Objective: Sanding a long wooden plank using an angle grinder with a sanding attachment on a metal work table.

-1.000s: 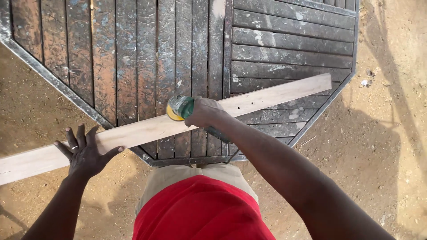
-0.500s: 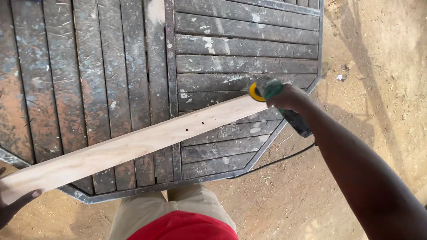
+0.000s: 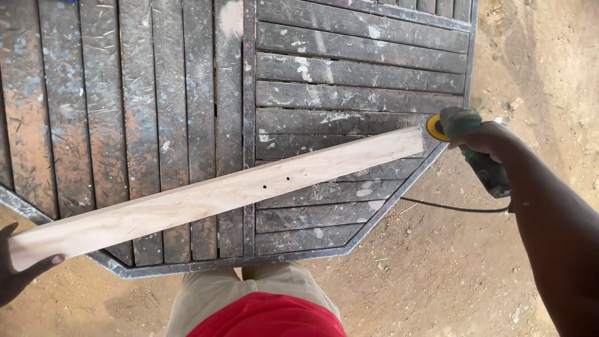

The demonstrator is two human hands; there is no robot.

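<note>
Right hand (image 3: pixel 490 142), right of centre: clenched around the green power sander (image 3: pixel 477 150), whose yellow disc sits just beside the far end of the pale wooden plank (image 3: pixel 218 196). Black cord (image 3: pixel 449 208) trails from the tool toward lower centre. Left hand (image 3: pixel 15 274), lower left edge: grasping the plank's near end, thumb on top; rest of hand out of frame, so grip probably full. Plank lies diagonally across the dark slatted metal counter (image 3: pixel 349 81). Sandy ground (image 3: pixel 530 56) surrounds it.
</note>
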